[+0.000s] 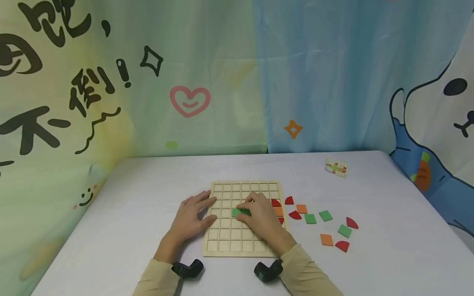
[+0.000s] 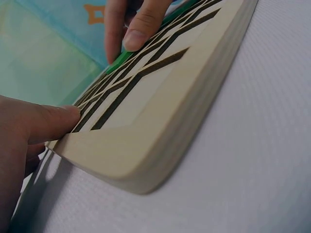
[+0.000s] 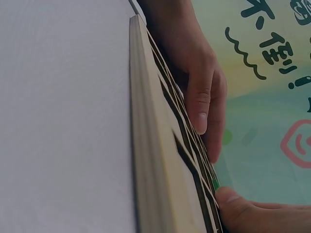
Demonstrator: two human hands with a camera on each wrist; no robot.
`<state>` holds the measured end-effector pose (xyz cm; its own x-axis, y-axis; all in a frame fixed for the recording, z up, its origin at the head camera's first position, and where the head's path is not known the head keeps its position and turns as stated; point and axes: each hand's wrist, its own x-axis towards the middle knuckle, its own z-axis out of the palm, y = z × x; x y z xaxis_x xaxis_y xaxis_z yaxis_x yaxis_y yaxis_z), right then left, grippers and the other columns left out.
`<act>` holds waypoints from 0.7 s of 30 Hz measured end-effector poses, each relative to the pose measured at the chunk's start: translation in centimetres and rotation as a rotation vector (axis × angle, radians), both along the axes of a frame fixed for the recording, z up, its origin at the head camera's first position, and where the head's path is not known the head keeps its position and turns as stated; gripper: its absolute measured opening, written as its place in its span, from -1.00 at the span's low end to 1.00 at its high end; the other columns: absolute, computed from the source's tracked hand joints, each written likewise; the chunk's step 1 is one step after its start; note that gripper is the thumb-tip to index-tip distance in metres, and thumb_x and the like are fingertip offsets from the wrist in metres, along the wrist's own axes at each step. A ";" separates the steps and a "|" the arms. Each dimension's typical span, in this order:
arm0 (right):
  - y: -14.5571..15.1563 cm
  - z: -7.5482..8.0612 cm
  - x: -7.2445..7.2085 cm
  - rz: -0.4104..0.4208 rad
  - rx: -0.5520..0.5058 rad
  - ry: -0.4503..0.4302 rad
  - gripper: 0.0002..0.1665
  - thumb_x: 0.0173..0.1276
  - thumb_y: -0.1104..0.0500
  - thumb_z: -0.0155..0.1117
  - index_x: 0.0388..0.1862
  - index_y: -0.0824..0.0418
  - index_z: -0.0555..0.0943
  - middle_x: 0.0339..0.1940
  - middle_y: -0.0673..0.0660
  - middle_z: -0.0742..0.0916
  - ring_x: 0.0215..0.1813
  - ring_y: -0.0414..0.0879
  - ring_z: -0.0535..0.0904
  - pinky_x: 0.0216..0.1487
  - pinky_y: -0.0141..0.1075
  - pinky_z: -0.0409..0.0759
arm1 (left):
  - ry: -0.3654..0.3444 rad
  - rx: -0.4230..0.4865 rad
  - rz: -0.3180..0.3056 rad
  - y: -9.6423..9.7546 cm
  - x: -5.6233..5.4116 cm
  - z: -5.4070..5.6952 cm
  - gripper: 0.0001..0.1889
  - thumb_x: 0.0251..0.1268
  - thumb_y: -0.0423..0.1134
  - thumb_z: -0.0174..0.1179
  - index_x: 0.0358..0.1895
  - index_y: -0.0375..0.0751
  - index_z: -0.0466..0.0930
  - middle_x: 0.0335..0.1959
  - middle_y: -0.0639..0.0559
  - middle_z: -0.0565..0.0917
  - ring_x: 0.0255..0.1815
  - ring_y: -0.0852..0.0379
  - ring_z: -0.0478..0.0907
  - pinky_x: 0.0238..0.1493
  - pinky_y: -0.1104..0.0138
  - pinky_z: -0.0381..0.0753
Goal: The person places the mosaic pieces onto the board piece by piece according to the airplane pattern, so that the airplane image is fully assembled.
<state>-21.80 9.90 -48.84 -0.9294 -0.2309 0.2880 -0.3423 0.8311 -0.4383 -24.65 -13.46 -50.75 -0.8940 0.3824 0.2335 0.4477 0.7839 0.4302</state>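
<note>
Board (image 1: 225, 246) with a grid of square cells lies on the white surface (image 1: 111, 255), in front of both sleeves (image 1: 159, 279). Left hand (image 1: 192, 218) rests at its left edge, grip spread, with the thumb tip on the frame in the left wrist view. Right hand (image 1: 261, 213) reaches over the middle of the grid, its grip pinching a green tile (image 1: 245, 212) between thumb and finger; a second green square (image 1: 235, 212) lies just left of it, beside the fingertips. Near the board's right edge, a red wedge (image 1: 275, 203), an orange square (image 1: 278, 211) and a lower wedge (image 1: 281, 220) sit on the grid, the last partly hidden by the right hand. To the right of the board, loose pieces (image 1: 310, 219) lie scattered on the surface: four red, three green and two orange. Farther back is a card (image 1: 337, 167) with a coloured pattern. Dark devices (image 1: 187, 269) sit at both wrists. Behind hangs a printed curtain (image 1: 222, 61).
</note>
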 end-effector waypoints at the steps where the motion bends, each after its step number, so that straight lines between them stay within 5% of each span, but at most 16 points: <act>1: 0.0 0.0 0.0 -0.001 -0.003 -0.001 -0.64 0.05 -0.10 0.46 -0.16 -0.02 0.76 -0.26 -0.08 0.56 -0.20 -0.18 0.41 -0.15 -0.31 0.44 | 0.002 0.002 -0.003 0.0 0.0 0.0 -0.39 0.13 0.18 0.16 0.23 -0.03 0.51 0.38 -0.01 0.40 0.44 0.00 0.26 0.44 -0.03 0.12; 21: 0.2 -0.4 -0.3 0.020 -0.033 -0.009 -0.63 0.06 -0.09 0.46 -0.14 -0.02 0.76 -0.27 -0.06 0.56 -0.21 -0.19 0.39 -0.16 -0.31 0.40 | -0.019 -0.009 0.008 0.0 0.0 0.1 -0.40 0.14 0.16 0.17 0.25 0.00 0.50 0.39 0.02 0.38 0.45 0.02 0.24 0.45 -0.01 0.12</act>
<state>-22.07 10.13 -49.22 -0.9273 -0.2396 0.2877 -0.3544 0.8094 -0.4683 -24.67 -13.46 -50.68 -0.9013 0.3773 0.2131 0.4332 0.7915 0.4312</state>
